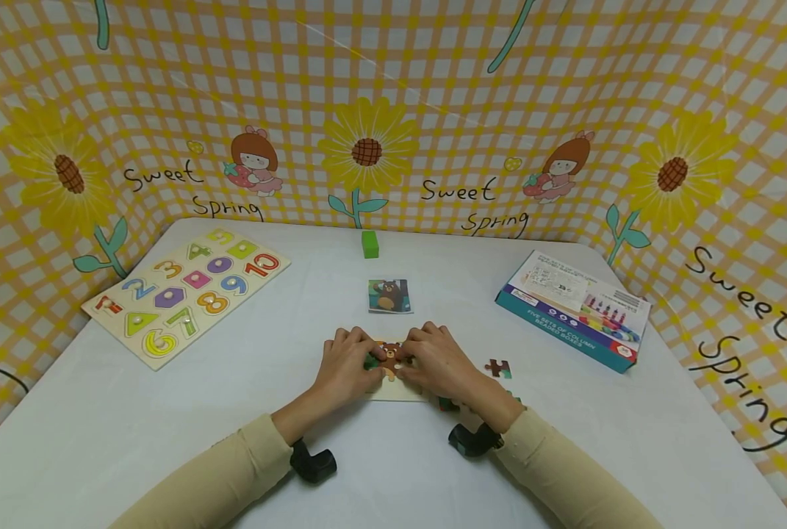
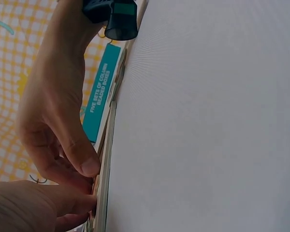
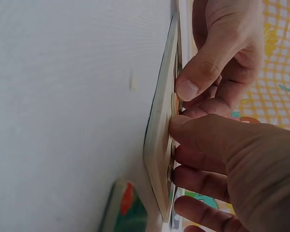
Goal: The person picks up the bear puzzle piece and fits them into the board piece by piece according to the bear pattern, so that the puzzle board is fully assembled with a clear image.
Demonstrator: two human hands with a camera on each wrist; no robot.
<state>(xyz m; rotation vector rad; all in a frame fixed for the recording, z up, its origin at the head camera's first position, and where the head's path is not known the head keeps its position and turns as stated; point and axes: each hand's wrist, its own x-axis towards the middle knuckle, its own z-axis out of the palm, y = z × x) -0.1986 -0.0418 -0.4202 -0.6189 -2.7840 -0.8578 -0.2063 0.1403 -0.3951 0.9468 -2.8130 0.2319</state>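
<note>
A bear jigsaw puzzle [image 1: 390, 354] lies on a pale wooden board [image 1: 396, 392] in front of the person. The left hand [image 1: 349, 365] bends its thumb and fingers around the puzzle's left side, pinching at a piece there. From the right, the right hand [image 1: 438, 358] does the same, fingertips on the bear's other side. In the right wrist view both thumbs meet the edge of a thin wooden puzzle piece [image 3: 174, 103] raised slightly above the board. The hands hide much of the picture.
A loose puzzle piece [image 1: 497, 368] lies right of the right hand, and another piece [image 1: 449, 404] shows beneath that wrist. Beyond the board are a bear picture card [image 1: 389, 296] and a green block [image 1: 369, 244]. A number board [image 1: 184, 294] lies left, a boxed bead set [image 1: 572, 312] right.
</note>
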